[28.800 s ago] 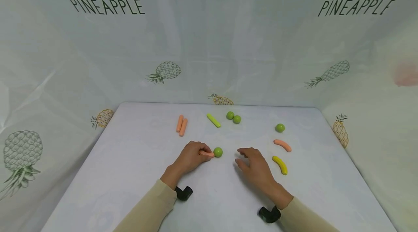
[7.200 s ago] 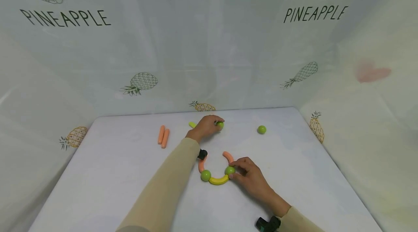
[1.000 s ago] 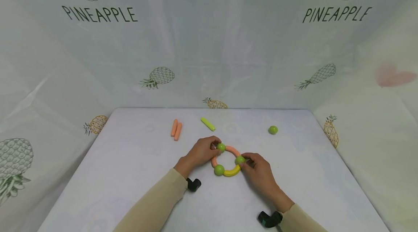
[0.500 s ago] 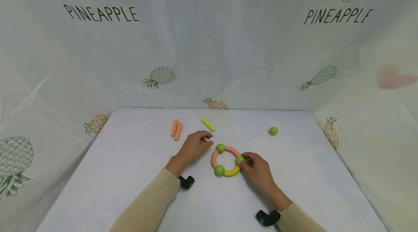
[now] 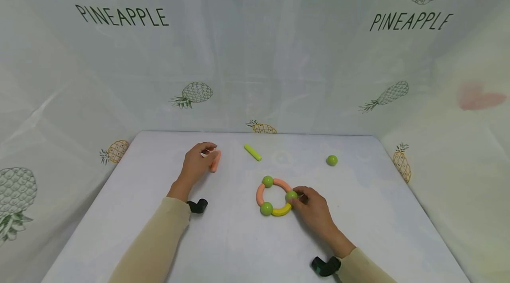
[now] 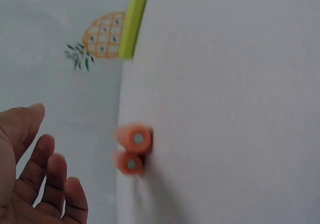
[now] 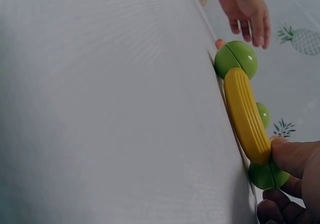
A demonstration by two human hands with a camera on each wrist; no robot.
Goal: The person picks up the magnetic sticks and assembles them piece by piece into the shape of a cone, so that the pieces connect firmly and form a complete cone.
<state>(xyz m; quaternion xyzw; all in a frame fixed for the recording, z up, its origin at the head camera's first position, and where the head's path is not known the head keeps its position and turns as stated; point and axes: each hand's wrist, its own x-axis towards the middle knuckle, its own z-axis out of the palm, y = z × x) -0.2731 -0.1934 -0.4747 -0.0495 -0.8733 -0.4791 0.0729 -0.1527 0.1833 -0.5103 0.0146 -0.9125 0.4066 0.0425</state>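
My right hand (image 5: 314,211) pinches a green ball (image 7: 266,176) at the right side of a ring on the table. The ring also has a yellow curved stick (image 5: 281,211), two orange curved sticks, left (image 5: 260,195) and upper right (image 5: 282,184), and two more green balls, top (image 5: 268,181) and lower left (image 5: 266,208). My left hand (image 5: 194,163), its fingers loosely bent, hovers by two straight orange sticks (image 6: 137,138) lying side by side. In the left wrist view they show grey discs on their ends and stand apart from the fingers. The head view hides one behind the hand.
A straight lime-green stick (image 5: 253,152) lies near the back edge of the white table (image 5: 239,247). One loose green ball (image 5: 332,160) sits at the back right. A pineapple-printed sheet (image 5: 255,52) hangs behind the table.
The left hand has let go of the top green ball and moved left to the straight orange sticks. Longer ago, the ring pieces lay scattered. The right hand stays at its ball.
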